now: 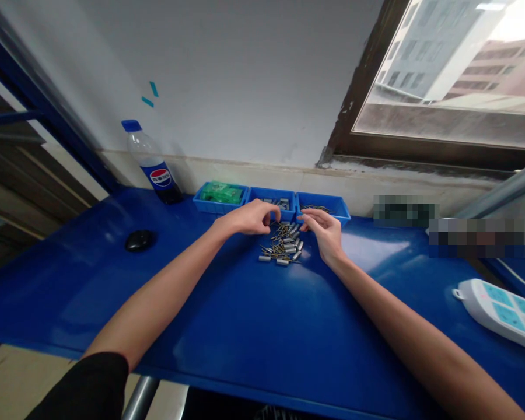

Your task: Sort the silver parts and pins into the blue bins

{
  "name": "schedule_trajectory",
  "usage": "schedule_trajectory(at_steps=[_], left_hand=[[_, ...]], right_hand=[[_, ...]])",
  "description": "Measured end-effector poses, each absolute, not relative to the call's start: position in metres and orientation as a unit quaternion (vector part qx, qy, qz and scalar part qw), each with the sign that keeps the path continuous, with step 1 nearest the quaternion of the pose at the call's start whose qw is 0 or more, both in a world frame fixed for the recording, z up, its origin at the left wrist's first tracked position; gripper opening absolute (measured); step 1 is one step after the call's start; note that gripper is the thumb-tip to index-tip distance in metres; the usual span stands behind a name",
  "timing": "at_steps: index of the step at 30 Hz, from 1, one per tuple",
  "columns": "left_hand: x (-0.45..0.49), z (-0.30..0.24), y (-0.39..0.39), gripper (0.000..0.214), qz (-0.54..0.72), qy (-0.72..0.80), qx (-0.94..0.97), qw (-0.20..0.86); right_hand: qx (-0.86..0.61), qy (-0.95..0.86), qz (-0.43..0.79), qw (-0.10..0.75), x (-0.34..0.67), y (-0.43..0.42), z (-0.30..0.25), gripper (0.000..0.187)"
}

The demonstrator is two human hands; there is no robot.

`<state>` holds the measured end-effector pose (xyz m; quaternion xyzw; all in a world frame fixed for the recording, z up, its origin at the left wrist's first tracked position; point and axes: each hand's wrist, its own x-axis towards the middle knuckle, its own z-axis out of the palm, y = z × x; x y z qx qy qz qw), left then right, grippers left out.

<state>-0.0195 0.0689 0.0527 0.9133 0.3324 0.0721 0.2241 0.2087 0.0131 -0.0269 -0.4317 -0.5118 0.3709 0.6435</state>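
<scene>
a loose pile of small metal parts (pixel 289 247), made up of short silver cylinders and thin brass-coloured pins, lies on the blue table (pixel 245 326), in front of the middle bin (pixel 271 191) and near the right bin (pixel 340 205). the left hand (pixel 254 217) is curled at the pile's far left edge, its finger gap narrow; whether it grips a part cannot be told. the right hand (pixel 324 231) is positioned at the pile's far right side, thumb and forefinger close together; its contents likewise cannot be told. the middle bin contains silver cylinders; the right bin contains thin pins. the left bin (pixel 215 206) contains a green packet (pixel 221 192).
</scene>
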Motion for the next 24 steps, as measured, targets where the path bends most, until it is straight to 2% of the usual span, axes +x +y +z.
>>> schedule_trajectory(at_steps=[3, 9, 12, 19, 24], left_hand=[[-0.015, 0.054, 0.067, 0.041, 0.142, 0.306, 0.911, 0.238], [-0.008, 0.051, 0.064, 0.06, 0.242, 0.258, 0.901, 0.253], [-0.007, 0.05, 0.064, 0.057, 0.264, 0.254, 0.895, 0.256], [-0.004, 0.047, 0.062, 0.052, 0.26, 0.257, 0.89, 0.274], [-0.007, 0.044, 0.064, 0.039, 0.23, 0.293, 0.892, 0.257]], right_hand=[[-0.422, -0.524, 0.388, 0.63, 0.209, 0.012, -0.026, 0.028], [-0.422, -0.55, 0.408, 0.594, 0.207, 0.011, -0.024, 0.037], [-0.423, -0.556, 0.42, 0.58, 0.207, 0.012, -0.025, 0.041], [-0.424, -0.567, 0.429, 0.561, 0.208, 0.013, -0.024, 0.033], [-0.434, -0.56, 0.404, 0.579, 0.208, 0.013, -0.026, 0.032]])
